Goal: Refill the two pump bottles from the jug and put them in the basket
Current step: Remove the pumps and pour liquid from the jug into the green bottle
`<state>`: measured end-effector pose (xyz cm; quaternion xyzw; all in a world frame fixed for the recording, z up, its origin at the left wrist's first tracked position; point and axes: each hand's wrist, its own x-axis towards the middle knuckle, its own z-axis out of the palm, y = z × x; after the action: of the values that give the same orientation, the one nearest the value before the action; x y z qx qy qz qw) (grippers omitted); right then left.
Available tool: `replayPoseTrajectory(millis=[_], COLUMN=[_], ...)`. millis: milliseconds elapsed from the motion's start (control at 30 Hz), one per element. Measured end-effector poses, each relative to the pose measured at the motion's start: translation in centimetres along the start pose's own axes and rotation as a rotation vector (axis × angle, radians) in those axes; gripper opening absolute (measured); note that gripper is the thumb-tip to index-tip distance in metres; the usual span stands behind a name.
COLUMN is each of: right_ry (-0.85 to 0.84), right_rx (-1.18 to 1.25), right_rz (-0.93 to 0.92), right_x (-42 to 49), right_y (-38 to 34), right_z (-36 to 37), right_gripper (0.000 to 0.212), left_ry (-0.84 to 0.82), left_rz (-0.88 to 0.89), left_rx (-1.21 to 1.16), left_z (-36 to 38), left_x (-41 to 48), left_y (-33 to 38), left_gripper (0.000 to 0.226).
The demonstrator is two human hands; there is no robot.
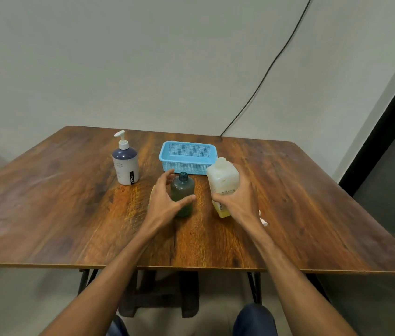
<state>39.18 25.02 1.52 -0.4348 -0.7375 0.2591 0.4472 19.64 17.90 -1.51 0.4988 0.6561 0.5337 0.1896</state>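
Now my left hand [165, 198] curves half-open around the green bottle [183, 189]; my right hand [239, 198] grips the jug [223, 179].

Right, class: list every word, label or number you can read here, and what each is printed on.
"JOYO", reading vertically on a black strip on the white pump bottle; the first letter is uncertain.
Jug: dark letters on its label, partly behind the right hand, too blurred to read.
Green bottle and basket: no text visible.
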Motion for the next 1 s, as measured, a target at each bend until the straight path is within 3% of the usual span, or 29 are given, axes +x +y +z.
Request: replayPoseTrajectory(millis=[100, 233, 633, 1000], right_ry=[-0.025, -0.076, -0.165, -0.173], right_rx=[-0.095, -0.224, -0.590, -0.770], right_rz=[-0.052, -0.096, -0.285, -0.390], right_x=[0.8, 1.6, 3.6, 4.0], right_y=[-0.6, -1.0, -3.1, -4.8], right_z=[0.3, 0.6, 0.2, 0.0], right_gripper=[0.096, 0.099, 0.099, 0.092], left_ry=[-0.088, -0.058, -0.096, -0.127], left_rz=[-0.012, 0.044, 0.141, 0.142], left_rx=[0.007, 0.064, 0.175, 0.192], left_z=[0.3, 0.2, -2.4, -3.4], left_x=[0.7, 1.4, 3.4, 3.4], left_y=[-0.3, -0.3, 0.7, 1.3], left_gripper=[0.092, 0.084, 0.083, 0.085])
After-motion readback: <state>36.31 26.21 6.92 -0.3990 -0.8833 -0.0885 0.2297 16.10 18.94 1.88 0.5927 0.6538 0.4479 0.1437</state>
